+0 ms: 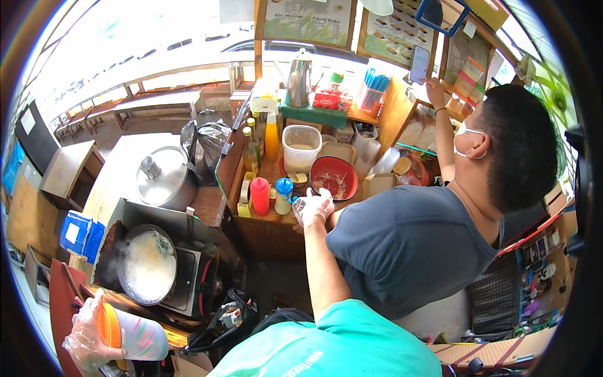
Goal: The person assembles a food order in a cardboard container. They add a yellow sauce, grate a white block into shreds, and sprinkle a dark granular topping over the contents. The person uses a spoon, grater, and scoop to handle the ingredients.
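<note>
My left hand (88,333), in a clear plastic glove, wraps round the orange lid of a pale translucent container (143,337) at the lower left. That container lies tilted, with pink and green streaks on its side. My gloved right hand (314,207) is out ahead, at the near left rim of a red bowl (334,177) with pale shreds in it. Beside this hand stands a small bottle with a blue cap (284,193). The loose glove hides its fingers. Left of my right arm, a pan (148,264) of frothy whitish food steams on a stove.
A person in a grey-blue shirt (414,232) stands close on my right, one hand at a phone (419,64). A red squeeze bottle (259,196), a white tub (301,147) and a metal kettle (300,78) crowd the counter. A large lidded pot (164,179) sits beyond the stove.
</note>
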The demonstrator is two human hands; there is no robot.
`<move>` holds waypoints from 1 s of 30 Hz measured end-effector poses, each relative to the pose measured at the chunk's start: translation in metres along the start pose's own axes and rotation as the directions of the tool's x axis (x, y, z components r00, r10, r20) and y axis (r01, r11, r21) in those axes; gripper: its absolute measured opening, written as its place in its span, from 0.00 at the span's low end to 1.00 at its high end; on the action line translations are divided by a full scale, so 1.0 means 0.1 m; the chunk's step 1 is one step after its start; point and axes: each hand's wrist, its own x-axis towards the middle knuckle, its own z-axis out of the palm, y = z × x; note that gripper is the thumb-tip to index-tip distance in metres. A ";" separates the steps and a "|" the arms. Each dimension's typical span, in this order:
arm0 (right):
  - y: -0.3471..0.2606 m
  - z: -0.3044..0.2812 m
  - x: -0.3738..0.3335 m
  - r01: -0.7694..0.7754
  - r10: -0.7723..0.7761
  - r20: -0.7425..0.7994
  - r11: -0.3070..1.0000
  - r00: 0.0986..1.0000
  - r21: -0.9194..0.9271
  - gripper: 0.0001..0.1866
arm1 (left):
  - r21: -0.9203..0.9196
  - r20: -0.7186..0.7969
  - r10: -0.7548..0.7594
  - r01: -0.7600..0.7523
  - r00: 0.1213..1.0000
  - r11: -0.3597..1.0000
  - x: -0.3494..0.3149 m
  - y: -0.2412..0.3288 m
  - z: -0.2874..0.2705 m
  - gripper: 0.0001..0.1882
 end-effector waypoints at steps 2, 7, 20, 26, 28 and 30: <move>0.01 0.03 0.05 -0.240 0.265 -0.059 0.933 0.962 0.269 0.14 | -0.001 -0.001 0.006 -0.006 1.000 1.000 0.02 -0.02 0.02 0.72; -0.09 0.17 0.13 -0.385 0.518 -0.035 0.678 0.855 0.626 0.06 | 0.007 -0.002 0.023 -0.023 1.000 1.000 0.01 -0.07 0.07 0.72; 0.75 -0.01 0.86 -0.362 0.487 -0.089 0.748 0.869 0.557 0.11 | -0.044 0.016 -0.058 0.059 0.998 0.997 0.08 0.20 0.00 0.67; 1.26 0.06 1.01 -0.323 0.539 -0.132 0.663 0.832 0.675 0.08 | 0.043 0.003 -0.117 0.117 0.993 0.992 0.07 0.11 0.09 0.66; 1.36 0.07 1.02 -0.331 0.547 -0.156 0.683 0.823 0.651 0.06 | -0.018 0.002 -0.099 0.099 0.995 0.995 0.05 0.08 0.11 0.67; 1.38 0.07 0.99 -0.348 0.544 -0.175 0.718 0.821 0.602 0.05 | -0.031 0.007 -0.095 0.095 0.995 0.995 0.03 0.04 0.11 0.67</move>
